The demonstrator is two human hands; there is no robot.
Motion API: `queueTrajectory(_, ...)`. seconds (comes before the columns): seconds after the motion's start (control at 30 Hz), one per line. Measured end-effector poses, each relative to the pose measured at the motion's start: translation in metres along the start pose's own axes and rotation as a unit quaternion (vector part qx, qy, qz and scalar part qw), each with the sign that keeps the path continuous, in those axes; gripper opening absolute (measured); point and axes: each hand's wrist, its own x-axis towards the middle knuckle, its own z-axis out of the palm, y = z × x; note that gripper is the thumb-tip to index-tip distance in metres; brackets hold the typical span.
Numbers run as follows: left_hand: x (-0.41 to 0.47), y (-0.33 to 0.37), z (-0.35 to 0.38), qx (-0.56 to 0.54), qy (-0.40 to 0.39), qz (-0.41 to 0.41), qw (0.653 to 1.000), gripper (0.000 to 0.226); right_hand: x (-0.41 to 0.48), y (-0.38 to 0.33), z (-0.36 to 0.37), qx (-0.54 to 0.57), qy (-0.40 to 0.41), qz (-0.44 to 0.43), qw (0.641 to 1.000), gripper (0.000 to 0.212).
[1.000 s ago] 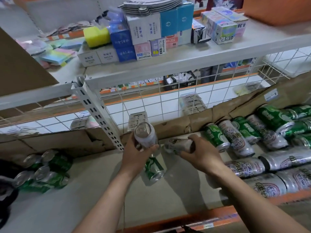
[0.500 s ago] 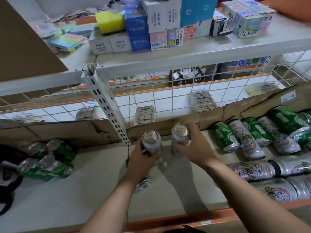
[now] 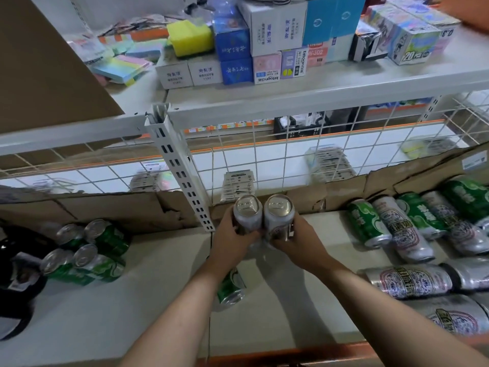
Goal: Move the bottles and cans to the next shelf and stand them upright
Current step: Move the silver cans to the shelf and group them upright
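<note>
Shelf (image 3: 164,308) holds green cans (image 3: 87,258) at left. Left hand (image 3: 232,245) and right hand (image 3: 299,245) each wrap a silver can (image 3: 247,215), upright, touching, mid-shelf. Knocking together could topple them onto a fallen can (image 3: 230,287).

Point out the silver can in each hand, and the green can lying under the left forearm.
Silver can in left hand (image 3: 247,215): head view, upper side wall.
Silver can in right hand (image 3: 279,217): head view, upper side wall.
Green can lying on shelf (image 3: 230,288): head view, printed side near its end.
</note>
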Motion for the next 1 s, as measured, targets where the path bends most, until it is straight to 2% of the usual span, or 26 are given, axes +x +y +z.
queueTrajectory(0.1, 0.004, -0.003, -0.006, 0.007, 0.029, -0.002, 1.000, 0.070, 0.011, -0.004, 0.005, -0.004, -0.012, -0.009, 1.000, 0.065)
queueTrajectory(0.23, 0.008, -0.012, -0.013, 0.020, 0.058, -0.008, 0.998, 0.071, 0.020, -0.009, 0.014, -0.004, -0.035, -0.010, 0.999, 0.064)
queueTrajectory(0.4, 0.011, -0.013, -0.019, 0.063, 0.087, -0.001, 0.994, 0.064, 0.025, -0.024, 0.021, -0.023, -0.046, -0.026, 0.998, 0.043)
queueTrajectory(0.53, 0.014, -0.012, -0.022, 0.076, 0.100, -0.028, 0.992, 0.060, 0.041, -0.029, 0.031, -0.025, -0.063, 0.000, 0.998, 0.025)
queueTrajectory(0.6, 0.016, -0.012, -0.023, 0.099, 0.102, -0.038, 0.989, 0.065, 0.047, -0.024, 0.037, -0.033, -0.068, 0.009, 0.997, 0.032)
queueTrajectory(0.73, 0.013, -0.014, -0.023, 0.111, 0.094, -0.040, 0.989, 0.074, 0.056, 0.004, 0.051, -0.040, -0.072, 0.034, 0.996, 0.062)
queueTrajectory(0.83, 0.009, -0.013, -0.024, 0.105, 0.088, -0.048, 0.989, 0.069, 0.051, 0.003, 0.049, -0.043, -0.072, 0.038, 0.996, 0.056)
queueTrajectory(0.97, -0.003, -0.004, -0.042, 0.113, 0.043, -0.056, 0.991, 0.064, 0.022, -0.012, 0.019, -0.080, -0.066, 0.070, 0.992, 0.086)
queueTrajectory(1.0, -0.011, -0.003, -0.048, 0.126, 0.044, -0.053, 0.990, 0.060, 0.014, -0.009, 0.008, -0.097, -0.065, 0.096, 0.989, 0.085)
